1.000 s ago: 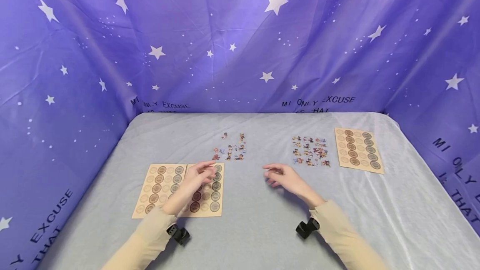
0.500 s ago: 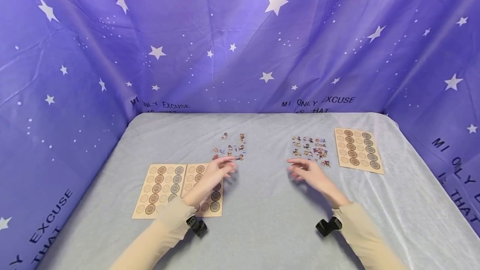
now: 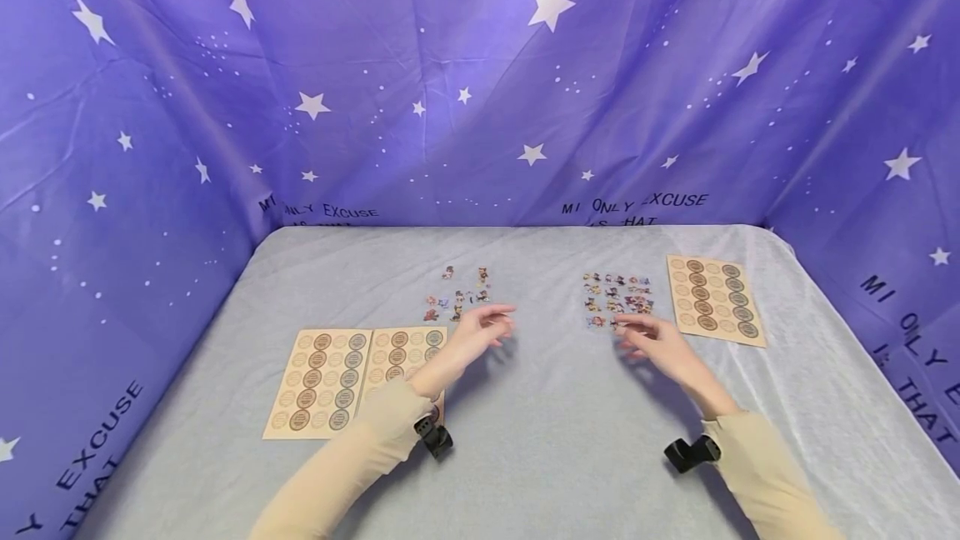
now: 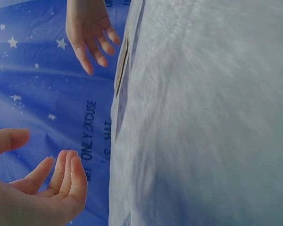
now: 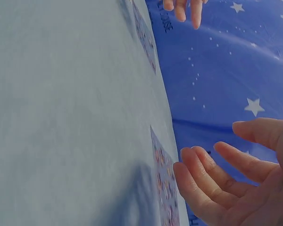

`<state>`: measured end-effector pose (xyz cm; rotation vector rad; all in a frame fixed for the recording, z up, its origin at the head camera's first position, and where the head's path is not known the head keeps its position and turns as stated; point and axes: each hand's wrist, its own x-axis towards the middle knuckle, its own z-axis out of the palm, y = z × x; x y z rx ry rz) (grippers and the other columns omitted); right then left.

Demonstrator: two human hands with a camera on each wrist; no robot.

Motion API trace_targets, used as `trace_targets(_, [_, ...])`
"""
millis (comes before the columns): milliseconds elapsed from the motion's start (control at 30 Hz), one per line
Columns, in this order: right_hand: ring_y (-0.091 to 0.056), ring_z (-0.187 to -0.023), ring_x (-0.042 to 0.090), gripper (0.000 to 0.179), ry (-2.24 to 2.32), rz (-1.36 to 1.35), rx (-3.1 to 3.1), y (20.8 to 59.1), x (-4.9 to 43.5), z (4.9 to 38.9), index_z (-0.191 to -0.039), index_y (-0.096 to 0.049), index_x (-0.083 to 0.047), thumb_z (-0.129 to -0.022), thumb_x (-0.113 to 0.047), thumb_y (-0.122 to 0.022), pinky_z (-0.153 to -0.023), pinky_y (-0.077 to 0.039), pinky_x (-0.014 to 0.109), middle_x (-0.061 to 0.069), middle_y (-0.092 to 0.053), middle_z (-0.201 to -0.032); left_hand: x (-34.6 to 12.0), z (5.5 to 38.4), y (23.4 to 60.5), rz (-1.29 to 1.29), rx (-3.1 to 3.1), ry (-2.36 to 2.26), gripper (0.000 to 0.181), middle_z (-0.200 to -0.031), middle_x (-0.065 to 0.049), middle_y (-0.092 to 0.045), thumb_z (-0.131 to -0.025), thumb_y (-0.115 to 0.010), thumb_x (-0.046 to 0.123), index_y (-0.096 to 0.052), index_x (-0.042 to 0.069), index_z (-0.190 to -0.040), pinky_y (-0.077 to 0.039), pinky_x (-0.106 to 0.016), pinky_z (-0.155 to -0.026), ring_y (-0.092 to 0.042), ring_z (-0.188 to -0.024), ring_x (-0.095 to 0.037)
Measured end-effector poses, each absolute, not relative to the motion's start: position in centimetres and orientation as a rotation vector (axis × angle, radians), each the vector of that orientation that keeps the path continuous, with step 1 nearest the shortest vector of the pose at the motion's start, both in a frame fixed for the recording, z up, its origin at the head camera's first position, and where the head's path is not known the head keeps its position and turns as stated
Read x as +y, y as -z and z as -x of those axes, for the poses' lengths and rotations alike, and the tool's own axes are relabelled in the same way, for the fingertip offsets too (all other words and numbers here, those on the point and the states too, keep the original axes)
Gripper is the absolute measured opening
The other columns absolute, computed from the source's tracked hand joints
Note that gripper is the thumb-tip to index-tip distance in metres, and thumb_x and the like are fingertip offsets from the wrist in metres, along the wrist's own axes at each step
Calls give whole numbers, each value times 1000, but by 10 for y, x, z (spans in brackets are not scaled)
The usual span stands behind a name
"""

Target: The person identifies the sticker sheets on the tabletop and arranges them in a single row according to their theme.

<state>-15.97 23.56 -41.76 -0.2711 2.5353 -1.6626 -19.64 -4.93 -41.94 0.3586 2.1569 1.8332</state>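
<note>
My left hand (image 3: pixel 474 335) hovers over the table, its fingers loosely bent with nothing between them. It overlaps the lower right part of the left sticker sheet (image 3: pixel 447 272), a clear sheet with small cartoon figures. My right hand (image 3: pixel 657 343) is likewise relaxed and holds nothing. Its fingertips overlap the lower edge of the right sticker sheet (image 3: pixel 615 293), which bears rows of similar figures. In the right wrist view, the thumb and fingers (image 5: pixel 198 186) are spread apart above the cloth. The left wrist view shows the left fingers (image 4: pixel 66 176) gently curved.
Two tan cards with rows of printed circles (image 3: pixel 322 382) lie side by side at the left, partly under the left forearm. Another such card (image 3: pixel 716 300) lies at the far right. A grey cloth covers the table (image 3: pixel 540 457); a purple star curtain (image 3: pixel 450 65) surrounds it.
Both hands have moved to the right. The left has passed from over the tan cards to the left sticker sheet; the right has come to the right sheet's lower edge.
</note>
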Motion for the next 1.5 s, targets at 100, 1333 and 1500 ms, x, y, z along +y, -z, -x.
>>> trace_targets(100, [-63,-74,20,36,1656,270,2567,416,244,157,-119,-40,18,-89,-1,-45,-66,-54,35,37,-52,-102,-39,197,418,-384,2152,-1807,37,-101,-24,-58,-83,-48,3,-49,-7,-119,-51,-38,-74,-55,-92,-41])
trace_targets(1333, [-63,-68,4,19,1882,158,2534,460,409,184,-106,-59,-22,-88,-22,-54,-58,-53,21,-12,-65,-81,105,206,429,-301,1953,-1927,30,-93,-19,-64,-81,-55,-2,-57,-6,-111,-53,-30,-68,-60,-87,-34])
trace_targets(1500, [-62,-66,4,22,1791,68,2583,454,416,186,-108,-59,-15,-88,-21,-54,-58,-53,22,-10,-65,-76,122,203,432,-278,1929,-1985,27,-89,-17,-64,-80,-54,-4,-59,-6,-107,-53,-31,-69,-62,-82,-31])
